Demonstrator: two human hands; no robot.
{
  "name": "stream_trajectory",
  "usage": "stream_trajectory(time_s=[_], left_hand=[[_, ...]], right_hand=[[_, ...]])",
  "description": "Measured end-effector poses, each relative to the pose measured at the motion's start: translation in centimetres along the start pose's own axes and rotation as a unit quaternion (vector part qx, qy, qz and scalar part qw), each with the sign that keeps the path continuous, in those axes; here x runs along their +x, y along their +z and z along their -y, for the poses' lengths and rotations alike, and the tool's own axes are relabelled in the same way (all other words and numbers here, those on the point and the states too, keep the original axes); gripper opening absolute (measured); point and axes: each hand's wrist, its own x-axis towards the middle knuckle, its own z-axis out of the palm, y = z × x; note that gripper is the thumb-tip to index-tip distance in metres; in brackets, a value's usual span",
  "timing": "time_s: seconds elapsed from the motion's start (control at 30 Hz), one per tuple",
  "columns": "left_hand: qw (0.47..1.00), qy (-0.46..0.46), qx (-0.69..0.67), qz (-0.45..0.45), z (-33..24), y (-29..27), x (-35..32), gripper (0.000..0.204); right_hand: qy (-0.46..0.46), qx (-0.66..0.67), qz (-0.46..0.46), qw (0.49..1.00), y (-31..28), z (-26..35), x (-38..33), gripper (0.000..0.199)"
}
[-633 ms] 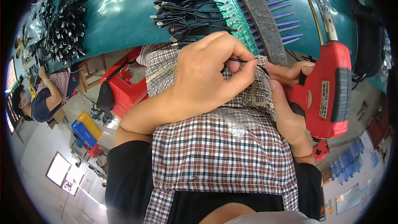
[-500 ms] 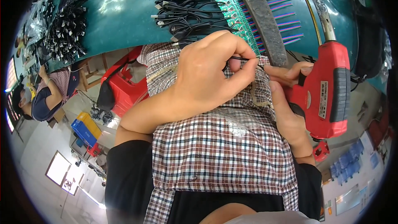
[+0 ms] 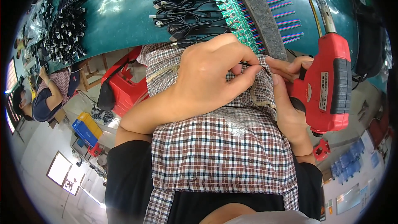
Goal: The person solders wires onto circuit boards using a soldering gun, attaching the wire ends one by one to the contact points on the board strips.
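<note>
My left hand (image 3: 209, 68) pinches a thin black cable (image 3: 248, 63) between thumb and forefinger, above my lap. The tip of the cable points toward the fingertips of my right hand (image 3: 290, 108), nearly touching them. That hand is wrapped round the handle of a red and black soldering gun (image 3: 327, 79), its long metal tip reaching up over the table. Just beyond my hands lies a green circuit board strip (image 3: 232, 10), with black USB cables (image 3: 186, 10) fanned out on its left. A dark grey bar (image 3: 261, 12) rests along it, and coloured wires (image 3: 284, 6) stick out to the right.
A large heap of black USB cables (image 3: 66, 33) lies at the left of the green table (image 3: 120, 25). Below the table edge stands a red plastic stool (image 3: 124, 87). Another person (image 3: 47, 93) sits at the far left. A checked apron (image 3: 219, 153) covers my lap.
The soldering gun has shifted up slightly. My left fingertips and the cable have moved a little to the right and down, closer to my right fingers.
</note>
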Motion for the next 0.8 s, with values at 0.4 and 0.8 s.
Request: stream_trajectory(time_s=[0.4,0.8], left_hand=[[0.996,-0.034,-0.066,0.057,-0.1,-0.5,-0.2,0.012],[0.994,-0.053,0.07,0.058,0.0,-2.5,0.9,0.007]], right_hand=[[-0.067,-0.037,0.062,0.995,-0.9,-0.3,0.3,0.058],[-0.074,-0.195,0.116,0.971,-3.6,-1.2,-0.1,0.048]])
